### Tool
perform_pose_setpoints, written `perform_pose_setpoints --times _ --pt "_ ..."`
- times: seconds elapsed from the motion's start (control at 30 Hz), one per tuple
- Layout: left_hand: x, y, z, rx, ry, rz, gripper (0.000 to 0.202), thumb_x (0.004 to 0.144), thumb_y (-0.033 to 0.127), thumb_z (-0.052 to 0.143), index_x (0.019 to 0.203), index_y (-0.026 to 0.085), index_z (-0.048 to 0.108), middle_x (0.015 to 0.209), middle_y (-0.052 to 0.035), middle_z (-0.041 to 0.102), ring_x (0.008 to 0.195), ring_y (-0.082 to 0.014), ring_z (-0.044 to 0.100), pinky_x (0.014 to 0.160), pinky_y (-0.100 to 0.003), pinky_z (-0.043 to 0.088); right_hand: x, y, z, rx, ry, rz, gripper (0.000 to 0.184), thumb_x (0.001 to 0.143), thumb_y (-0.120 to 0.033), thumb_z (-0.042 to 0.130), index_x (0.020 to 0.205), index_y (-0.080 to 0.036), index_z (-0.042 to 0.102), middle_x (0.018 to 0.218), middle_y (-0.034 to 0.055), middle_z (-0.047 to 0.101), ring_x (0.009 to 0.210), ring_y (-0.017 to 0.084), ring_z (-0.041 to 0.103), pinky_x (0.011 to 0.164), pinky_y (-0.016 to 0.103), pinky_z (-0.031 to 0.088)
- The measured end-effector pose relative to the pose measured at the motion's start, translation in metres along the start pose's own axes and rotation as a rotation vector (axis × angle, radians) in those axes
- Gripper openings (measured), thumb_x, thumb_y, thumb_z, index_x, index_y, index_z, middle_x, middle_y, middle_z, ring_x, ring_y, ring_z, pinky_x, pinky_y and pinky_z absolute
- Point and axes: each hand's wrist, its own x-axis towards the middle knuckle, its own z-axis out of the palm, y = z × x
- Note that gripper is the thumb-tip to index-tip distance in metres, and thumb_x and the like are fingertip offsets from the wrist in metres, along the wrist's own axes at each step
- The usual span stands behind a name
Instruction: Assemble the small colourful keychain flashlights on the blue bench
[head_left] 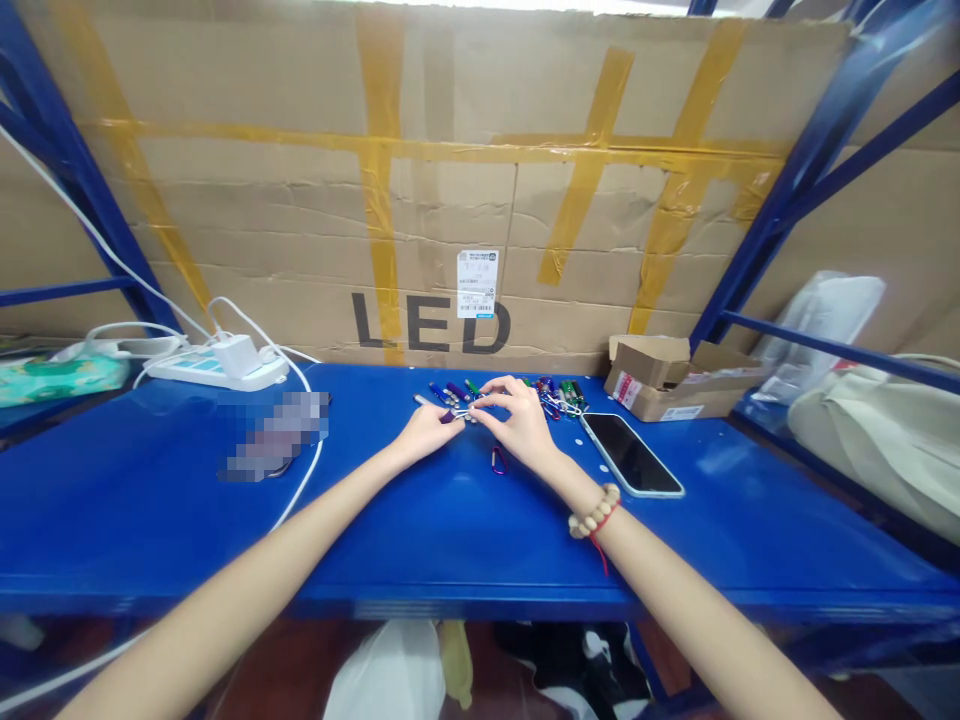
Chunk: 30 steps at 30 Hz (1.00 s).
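My left hand (427, 428) and my right hand (517, 420) meet at the middle of the blue shelf (450, 530). Both pinch a small purple keychain torch (450, 414) and its metal ring between the fingertips. Just behind the hands lies a heap of small coloured keychain torches (555, 392), and a few more (446, 390) lie to the left. A purple carabiner clip (498, 460) rests on the shelf under my right wrist. A bead bracelet (594, 512) sits on my right wrist.
A black phone (631, 455) lies face up right of my right hand. A small open cardboard box (660, 380) stands behind it. A white power strip (217, 365) with cables sits at the back left. A big cardboard sheet marked LED (435, 200) forms the back wall. Bags lie at the right.
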Motion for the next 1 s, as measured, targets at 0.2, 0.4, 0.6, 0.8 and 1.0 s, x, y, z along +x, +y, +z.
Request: perform_pose_setpoints --times 0.2,0.4,0.6,0.8,1.0 --pt "-0.002 0.004 0.0 -0.023 -0.035 0.05 0.018 0.063 0.02 0.051 0.047 0.014 0.054 0.044 0.0053 0.048 0.052 -0.0114 0.045 0.053 -0.021 0.032 0.0 -0.015 0.0 0.068 0.058 -0.19 0.016 0.084 -0.029 0.056 0.084 -0.022 0.07 0.097 0.0055 0.062 0.09 0.017 0.054 0.08 0.033 0.038" --pt "-0.004 0.004 0.002 -0.052 -0.048 0.02 0.018 0.062 0.017 0.05 0.045 0.016 0.051 0.037 0.0047 0.041 0.048 -0.0116 0.042 0.05 -0.022 0.029 -0.001 -0.017 -0.001 0.04 -0.011 -0.247 0.016 0.084 -0.026 0.054 0.085 -0.023 0.069 0.102 0.0063 0.061 0.092 0.017 0.054 0.079 0.034 0.039" --pt "-0.002 0.003 0.002 -0.189 0.006 -0.081 0.026 0.065 0.03 0.053 0.046 0.017 0.041 0.038 0.0068 0.034 0.04 -0.0068 0.03 0.044 -0.022 0.022 0.007 -0.01 -0.015 0.183 0.082 -0.056 0.016 0.08 -0.033 0.058 0.086 -0.021 0.068 0.095 0.0057 0.062 0.084 0.017 0.058 0.078 0.032 0.044" --pt "-0.002 0.009 -0.004 -0.357 0.101 -0.207 0.03 0.068 0.032 0.053 0.05 0.019 0.033 0.038 0.0087 0.028 0.037 -0.0048 0.024 0.042 -0.021 0.018 0.009 0.016 -0.034 -0.056 -0.197 0.254 0.024 0.073 -0.044 0.063 0.079 -0.022 0.071 0.08 0.0039 0.068 0.064 0.015 0.059 0.057 0.026 0.044" --pt "-0.002 0.006 -0.005 -0.308 0.11 -0.177 0.03 0.067 0.035 0.052 0.049 0.02 0.033 0.039 0.0078 0.028 0.039 -0.0055 0.025 0.043 -0.022 0.019 0.003 0.018 -0.027 -0.129 -0.482 0.311 0.006 0.067 -0.032 0.07 0.07 -0.027 0.072 0.071 -0.0006 0.07 0.069 0.018 0.064 0.053 0.024 0.042"
